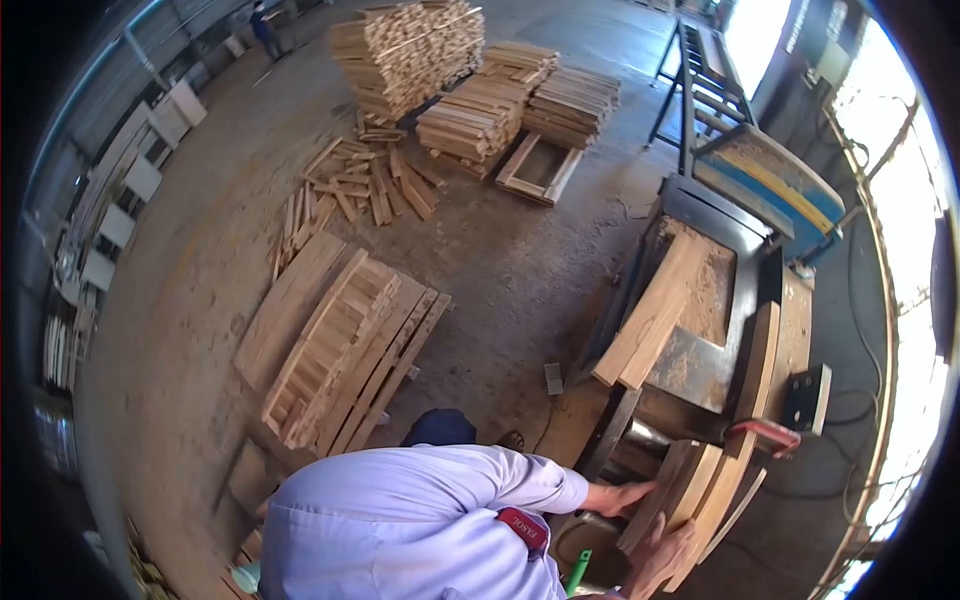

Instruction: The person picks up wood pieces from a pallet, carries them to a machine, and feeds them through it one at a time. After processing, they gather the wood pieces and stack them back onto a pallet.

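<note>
Short wooden boards (672, 492) lie side by side at the near end of the saw machine, at the lower right. My left hand (622, 497) reaches in from the left and grips the near side of these boards, its fingertips partly hidden against the wood. My right hand (662, 556) is closed over their lower end, thumb on the near face and fingers across the top. Beside them, a long wooden fence strip (757, 370) runs up the machine, with a red clamp (765, 436) on it.
A thick plank (655, 308) lies on the sawdust-covered machine table (690, 378); a blue-yellow guard (775, 180) stands beyond. To the left is a stack of boards (340, 340). Loose offcuts (375, 180) and piled lumber (425, 55) lie farther back. Another person (266, 32) stands far away.
</note>
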Available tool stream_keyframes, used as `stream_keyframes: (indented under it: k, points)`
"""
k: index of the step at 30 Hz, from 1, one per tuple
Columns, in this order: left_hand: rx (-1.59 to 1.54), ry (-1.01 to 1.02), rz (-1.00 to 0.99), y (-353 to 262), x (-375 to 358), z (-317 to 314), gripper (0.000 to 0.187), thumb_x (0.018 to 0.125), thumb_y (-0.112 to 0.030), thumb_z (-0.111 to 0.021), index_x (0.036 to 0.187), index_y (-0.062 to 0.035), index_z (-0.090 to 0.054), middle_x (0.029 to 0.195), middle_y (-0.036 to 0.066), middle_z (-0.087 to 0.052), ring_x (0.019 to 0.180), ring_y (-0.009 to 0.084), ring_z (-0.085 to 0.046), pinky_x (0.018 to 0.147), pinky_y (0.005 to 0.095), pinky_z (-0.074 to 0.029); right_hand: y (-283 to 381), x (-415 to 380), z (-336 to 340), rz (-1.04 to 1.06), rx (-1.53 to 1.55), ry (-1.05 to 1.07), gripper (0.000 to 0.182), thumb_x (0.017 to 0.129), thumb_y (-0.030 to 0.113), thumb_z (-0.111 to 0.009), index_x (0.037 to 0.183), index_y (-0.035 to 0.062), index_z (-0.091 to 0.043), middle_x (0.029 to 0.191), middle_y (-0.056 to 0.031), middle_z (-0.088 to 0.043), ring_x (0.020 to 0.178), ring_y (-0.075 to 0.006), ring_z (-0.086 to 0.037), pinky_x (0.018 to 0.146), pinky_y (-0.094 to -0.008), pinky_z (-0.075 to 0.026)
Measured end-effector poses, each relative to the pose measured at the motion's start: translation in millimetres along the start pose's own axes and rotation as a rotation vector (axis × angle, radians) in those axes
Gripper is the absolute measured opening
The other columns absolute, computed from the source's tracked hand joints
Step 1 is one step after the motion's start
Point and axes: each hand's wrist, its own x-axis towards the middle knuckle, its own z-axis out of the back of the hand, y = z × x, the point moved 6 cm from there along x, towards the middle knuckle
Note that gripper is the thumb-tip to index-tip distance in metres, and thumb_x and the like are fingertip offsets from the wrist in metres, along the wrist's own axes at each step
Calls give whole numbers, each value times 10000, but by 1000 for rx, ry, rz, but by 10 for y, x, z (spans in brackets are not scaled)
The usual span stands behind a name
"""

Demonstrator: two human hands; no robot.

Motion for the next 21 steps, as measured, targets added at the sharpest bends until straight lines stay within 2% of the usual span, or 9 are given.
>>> stream_keyframes:
  k: [2, 4, 6, 10, 12, 14, 15, 17, 21]
  points:
    - [68, 71, -40, 64, 82, -21, 1001, 823, -861, -564, 1537, -164, -491, 1518, 60, -535, 1392, 269, -489, 1144, 491, -385, -72, -17, -112, 362, -498, -339, 656, 924, 707, -582, 1159, 96, -633, 869, -119, -659, 729, -321, -661, 574, -489, -496]
    - [93, 77, -97, 71, 75, -32, 992, 820, -861, -570, 1527, -169, -502, 1506, 56, -546, 1375, 258, -504, 1128, 468, -396, 57, -57, -36, 423, -316, -408, 638, 878, 679, -666, 1060, 72, -590, 815, -113, -622, 710, -316, -644, 586, -459, -510]
    - [112, 72, -70, 21, 51, 15, 975, 831, -852, -565, 1526, -170, -507, 1517, 52, -539, 1373, 252, -504, 1125, 460, -398, -25, -15, -134, 222, -64, -142, 742, 918, 558, -686, 1331, -36, -520, 1190, -220, -611, 1108, -417, -620, 921, -521, -517]
    - [174, 58, 2, -18, -139, 30, 940, 842, -834, -570, 1513, -177, -531, 1528, 44, -541, 1374, 223, -501, 1130, 412, -387, 140, -177, -91, 133, 12, -194, 664, 942, 379, -704, 1407, -51, -504, 1325, -263, -603, 1221, -444, -576, 1034, -502, -459]
    - [193, 83, 3, 279, -22, 193, 832, 904, -750, -572, 1494, -164, -554, 1499, 26, -571, 1359, 217, -511, 1151, 392, -369, -6, -180, -328, 176, 67, -284, 609, 936, 357, -719, 1360, -47, -552, 1268, -275, -631, 1158, -441, -608, 987, -515, -484]
    - [329, 89, -293, -75, -246, 56, 473, 1109, -302, -388, 1471, -34, -535, 1478, 79, -567, 1341, 182, -499, 1185, 376, -363, 144, -226, -80, 74, 263, -278, 604, 919, 383, -739, 1316, -47, -587, 1183, -292, -666, 1091, -451, -640, 934, -504, -516]
    - [408, 57, -339, -87, -301, 95, 445, 1117, -284, -387, 1455, -43, -548, 1448, 71, -593, 1300, 173, -539, 1171, 372, -387, 322, -164, 116, 25, 351, -144, 607, 923, 375, -735, 1329, -46, -571, 1172, -295, -663, 1089, -454, -641, 927, -499, -520]
    - [-42, 190, -90, 18, -295, 114, 444, 1113, -327, -428, 1429, -48, -568, 1405, 65, -630, 1285, 187, -586, 1151, 379, -426, 145, -200, -45, 11, 359, -149, 599, 928, 344, -725, 1341, -51, -544, 1188, -314, -650, 1074, -477, -649, 903, -509, -529]
    - [78, 10, -41, 104, -100, 470, 596, 1020, -481, -582, 1471, -96, -528, 1400, 60, -628, 1264, 199, -600, 1115, 386, -442, -6, -77, -86, -67, 563, 93, 699, 900, 348, -749, 1410, -35, -463, 1199, -327, -654, 1106, -482, -655, 926, -498, -525]
